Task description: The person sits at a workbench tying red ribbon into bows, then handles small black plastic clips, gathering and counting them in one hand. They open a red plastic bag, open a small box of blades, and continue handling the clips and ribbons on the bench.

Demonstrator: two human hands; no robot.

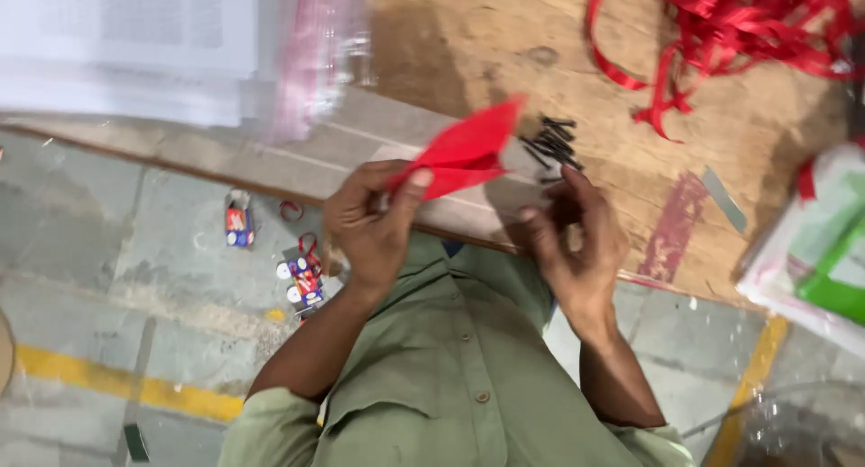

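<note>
Worktop [468, 44] of worn wood carries loose red ribbon [748, 26] and black pins [551, 143]. Left hand [374, 219] pinches a folded red ribbon piece [468, 152] taut for handling; right hand [577, 242] curls nearby, its grip unclear.

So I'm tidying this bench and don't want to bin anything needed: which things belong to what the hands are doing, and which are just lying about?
In use:
left hand pinching the red ribbon piece
right hand, beside the black pins

Lying about:
red ribbon tangle
white paper stack
small cartons on the floor
green-and-white packet
</note>
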